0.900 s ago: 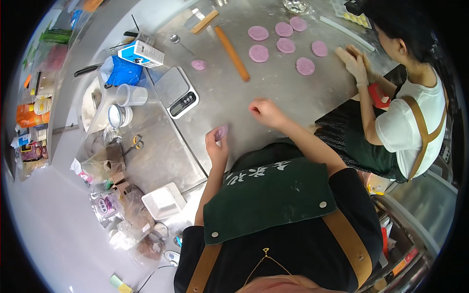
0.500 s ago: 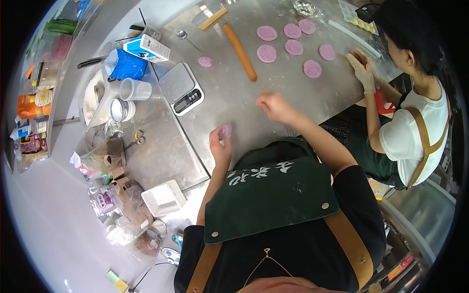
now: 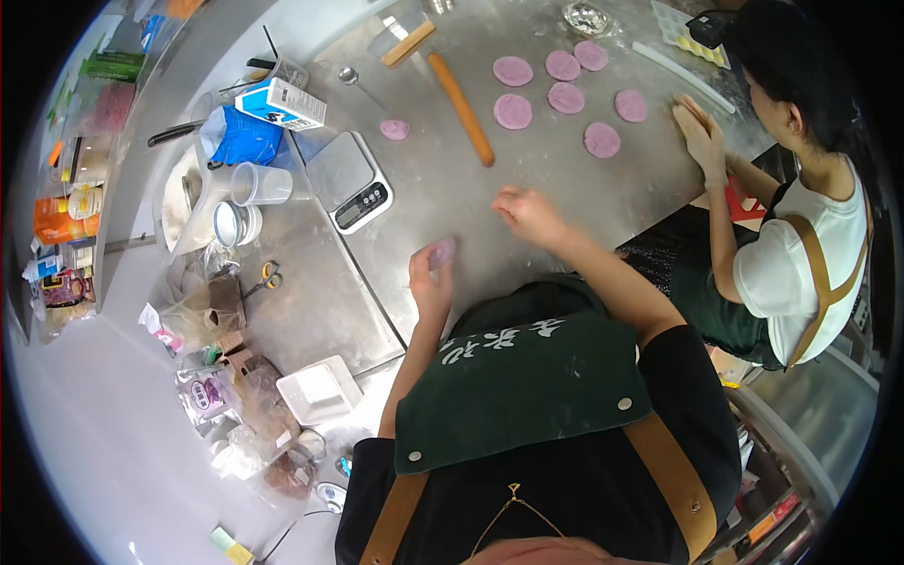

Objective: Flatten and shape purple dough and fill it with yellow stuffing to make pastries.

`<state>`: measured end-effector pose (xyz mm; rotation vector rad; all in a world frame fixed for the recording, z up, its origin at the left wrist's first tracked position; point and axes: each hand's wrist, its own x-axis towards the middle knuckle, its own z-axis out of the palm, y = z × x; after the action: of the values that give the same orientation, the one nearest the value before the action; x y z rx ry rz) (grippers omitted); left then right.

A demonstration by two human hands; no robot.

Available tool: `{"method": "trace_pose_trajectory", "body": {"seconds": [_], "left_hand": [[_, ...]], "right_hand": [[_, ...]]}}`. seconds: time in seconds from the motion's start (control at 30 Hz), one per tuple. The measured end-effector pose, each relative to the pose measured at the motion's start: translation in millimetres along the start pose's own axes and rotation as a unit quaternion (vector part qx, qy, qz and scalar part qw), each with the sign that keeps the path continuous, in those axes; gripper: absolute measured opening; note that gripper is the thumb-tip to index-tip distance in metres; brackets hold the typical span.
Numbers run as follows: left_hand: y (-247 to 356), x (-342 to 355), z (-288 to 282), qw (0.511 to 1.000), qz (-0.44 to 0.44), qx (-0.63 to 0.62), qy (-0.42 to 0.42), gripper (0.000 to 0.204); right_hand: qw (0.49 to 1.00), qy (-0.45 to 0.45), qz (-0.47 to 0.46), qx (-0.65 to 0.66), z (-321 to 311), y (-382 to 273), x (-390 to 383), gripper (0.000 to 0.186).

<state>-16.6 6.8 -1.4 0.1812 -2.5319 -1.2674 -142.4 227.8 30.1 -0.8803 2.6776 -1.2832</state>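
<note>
Close to the front of the metal table, my left hand (image 3: 431, 282) grips a piece of light purple dough (image 3: 443, 250) between its fingers. My right hand (image 3: 529, 216) is apart from it, over the tabletop to the right, its fingers drawn together; whatever they may hold is hidden. Several flat round purple dough discs (image 3: 512, 112) lie farther off on the right half of the table. A smaller dough piece (image 3: 395, 130) lies by the scale. Between it and the discs rests a wooden rolling pin (image 3: 460, 108).
A kitchen scale (image 3: 348, 184) stands left of my hands. Beyond it are a clear plastic cup (image 3: 261, 184), a blue and white carton (image 3: 281, 104), scissors (image 3: 267, 278) and a white tray (image 3: 320, 390). A co-worker (image 3: 800, 235) stands at right, hands (image 3: 700, 137) together over the table.
My left hand has shifted slightly right with the dough piece. My right hand stays in nearly the same place, fingers still together. The co-worker's hands have moved a little.
</note>
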Motion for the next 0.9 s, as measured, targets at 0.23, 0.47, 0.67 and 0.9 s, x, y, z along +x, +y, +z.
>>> {"method": "trace_pose_trajectory", "body": {"seconds": [0.23,0.47,0.67,0.9], "left_hand": [[-3.1,4.7,1.1,1.0,0.016,-0.001,-0.016,0.038],[10.0,30.2,23.6,0.997,-0.022,0.004,-0.073,0.036],[26.4,53.5,58.6,0.989,0.062,0.038,-0.126,0.035],[18.5,55.3,82.1,0.984,0.073,0.071,-0.144,0.057]], "right_hand": [[0.999,-0.001,-0.016,0.034,4.2,7.6,-20.9,0.016],[0.991,-0.008,0.13,-0.014,13.1,23.1,-67.2,0.026],[0.991,0.008,0.132,0.01,22.1,11.7,-76.5,0.037],[0.904,0.041,0.26,0.336,73.2,41.1,-61.4,0.05]]}}
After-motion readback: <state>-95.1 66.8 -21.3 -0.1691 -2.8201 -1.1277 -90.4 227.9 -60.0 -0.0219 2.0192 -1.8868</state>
